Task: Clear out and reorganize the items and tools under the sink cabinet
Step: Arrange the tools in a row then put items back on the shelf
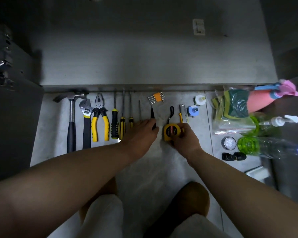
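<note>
a person kneels on the tiled floor [144, 169] before the open sink cabinet [144, 57]. the right hand [184, 140] grasps a tape measure [170, 131] just above the floor, fingers curled round its lower right edge. its case is yellow, squarish with rounded corners, with a black round label reading "2 m"; the smaller print and a red strip beside it are too blurred to read. a black wrist loop [171, 112] trails from the case toward the cabinet. just left of the tape, the left hand [141, 133] pinches the black handle of a thin tool [152, 114] lying on the floor.

the other tools lie in a row along the cabinet's front edge, from left: hammer [71, 117], adjustable wrench [86, 117], yellow-handled pliers [100, 121], and a black-and-yellow screwdriver [114, 124]. a set of hex keys [156, 97] in an orange holder lies above the thin tool, and a yellow utility knife [181, 114] just right of the loop. further right lies a clear bag of sponges [230, 109]. a pale sticker [198, 26] on the cabinet's back wall is illegible.
</note>
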The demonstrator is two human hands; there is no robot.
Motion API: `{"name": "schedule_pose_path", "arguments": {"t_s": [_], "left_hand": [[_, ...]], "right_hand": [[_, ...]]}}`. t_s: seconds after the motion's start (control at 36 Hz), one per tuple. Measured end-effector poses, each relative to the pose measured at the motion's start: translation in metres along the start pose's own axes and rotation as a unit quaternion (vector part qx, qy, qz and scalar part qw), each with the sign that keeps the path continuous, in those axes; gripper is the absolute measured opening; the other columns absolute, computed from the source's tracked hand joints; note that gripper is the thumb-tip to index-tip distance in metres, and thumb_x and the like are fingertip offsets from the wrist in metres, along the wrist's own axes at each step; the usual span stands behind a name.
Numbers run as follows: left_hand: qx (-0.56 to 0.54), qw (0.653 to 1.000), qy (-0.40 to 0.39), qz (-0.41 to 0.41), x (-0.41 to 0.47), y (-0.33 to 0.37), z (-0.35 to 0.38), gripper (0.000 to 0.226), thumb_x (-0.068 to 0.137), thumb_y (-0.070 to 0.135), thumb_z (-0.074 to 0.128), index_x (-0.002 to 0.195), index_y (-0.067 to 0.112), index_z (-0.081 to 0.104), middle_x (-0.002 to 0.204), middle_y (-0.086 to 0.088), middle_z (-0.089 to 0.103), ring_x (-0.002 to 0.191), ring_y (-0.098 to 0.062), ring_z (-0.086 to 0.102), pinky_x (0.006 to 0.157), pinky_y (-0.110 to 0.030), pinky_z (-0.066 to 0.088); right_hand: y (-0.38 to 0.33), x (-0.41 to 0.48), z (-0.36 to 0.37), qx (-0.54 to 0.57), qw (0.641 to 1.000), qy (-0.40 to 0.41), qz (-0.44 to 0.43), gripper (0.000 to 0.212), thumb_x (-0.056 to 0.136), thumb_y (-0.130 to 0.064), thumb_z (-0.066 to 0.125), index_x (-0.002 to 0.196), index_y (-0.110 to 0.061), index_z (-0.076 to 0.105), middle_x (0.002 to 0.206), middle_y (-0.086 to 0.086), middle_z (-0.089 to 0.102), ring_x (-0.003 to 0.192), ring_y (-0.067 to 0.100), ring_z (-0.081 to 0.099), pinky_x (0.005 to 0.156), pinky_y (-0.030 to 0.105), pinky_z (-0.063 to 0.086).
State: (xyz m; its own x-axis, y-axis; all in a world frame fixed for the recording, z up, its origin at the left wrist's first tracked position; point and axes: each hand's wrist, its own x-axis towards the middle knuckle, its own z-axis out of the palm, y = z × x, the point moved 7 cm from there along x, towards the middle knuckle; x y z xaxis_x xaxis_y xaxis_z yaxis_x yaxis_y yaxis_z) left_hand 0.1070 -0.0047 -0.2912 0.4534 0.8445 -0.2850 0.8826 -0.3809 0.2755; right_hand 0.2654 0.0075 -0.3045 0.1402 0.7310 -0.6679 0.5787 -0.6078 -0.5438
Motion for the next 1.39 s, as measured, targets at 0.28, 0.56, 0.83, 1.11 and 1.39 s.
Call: {"name": "schedule_pose_path", "arguments": {"t_s": [0.28, 0.56, 0.83, 1.11, 1.39], "left_hand": [[-0.038, 0.999, 0.010, 0.013, -0.011, 0.006, 0.003, 0.056, 0.093, 0.002, 0.053, 0.148, 0.007, 0.042, 0.147, -0.014, 0.038, 0.129, -0.031, 0.045, 0.103, -0.040, 0.043], [-0.045, 0.995, 0.072, -0.061, -0.033, -0.020, -0.012, 0.060, 0.089, 0.020, 0.064, 0.148, 0.019, 0.050, 0.146, -0.010, 0.047, 0.133, -0.031, 0.048, 0.111, -0.046, 0.034], [-0.028, 0.995, 0.044, -0.079, -0.046, -0.028, -0.004, 0.062, 0.089, 0.026, 0.063, 0.149, 0.026, 0.048, 0.154, -0.010, 0.041, 0.143, -0.031, 0.038, 0.119, -0.050, 0.025], [-0.009, 0.996, 0.013, -0.090, -0.040, -0.037, 0.008, 0.064, 0.095, 0.030, 0.055, 0.156, 0.032, 0.034, 0.166, -0.005, 0.019, 0.156, -0.026, 0.008, 0.122, -0.058, 0.014], [-0.044, 0.996, -0.014, -0.082, -0.039, -0.031, 0.013, 0.066, 0.095, 0.026, 0.053, 0.158, 0.030, 0.031, 0.169, -0.004, 0.007, 0.157, -0.027, -0.005, 0.126, -0.050, 0.009]], "right_hand": [[-0.015, -0.020, -0.015, -0.224, 0.962, 0.104, -0.119, 0.042, 0.091, -0.014, 0.061, 0.131, -0.018, 0.050, 0.127, 0.012, 0.040, 0.089, 0.036, 0.060, 0.076, 0.042, 0.054], [-0.005, -0.002, -0.023, -0.276, 0.955, 0.091, -0.058, 0.029, 0.093, -0.021, 0.058, 0.118, -0.016, 0.043, 0.112, 0.012, 0.050, 0.079, 0.032, 0.052, 0.069, 0.038, 0.043], [-0.017, 0.004, -0.036, -0.238, 0.953, 0.167, -0.085, 0.038, 0.091, -0.020, 0.060, 0.123, -0.011, 0.042, 0.123, 0.015, 0.041, 0.083, 0.038, 0.057, 0.066, 0.038, 0.041], [-0.043, 0.026, -0.051, -0.292, 0.928, 0.151, -0.178, 0.031, 0.094, -0.009, 0.055, 0.123, -0.015, 0.059, 0.134, 0.017, 0.040, 0.107, 0.043, 0.054, 0.087, 0.041, 0.048], [-0.033, 0.009, -0.064, -0.271, 0.942, 0.142, -0.134, 0.034, 0.089, 0.001, 0.046, 0.120, -0.008, 0.058, 0.133, 0.021, 0.034, 0.100, 0.041, 0.055, 0.091, 0.035, 0.046]]}}
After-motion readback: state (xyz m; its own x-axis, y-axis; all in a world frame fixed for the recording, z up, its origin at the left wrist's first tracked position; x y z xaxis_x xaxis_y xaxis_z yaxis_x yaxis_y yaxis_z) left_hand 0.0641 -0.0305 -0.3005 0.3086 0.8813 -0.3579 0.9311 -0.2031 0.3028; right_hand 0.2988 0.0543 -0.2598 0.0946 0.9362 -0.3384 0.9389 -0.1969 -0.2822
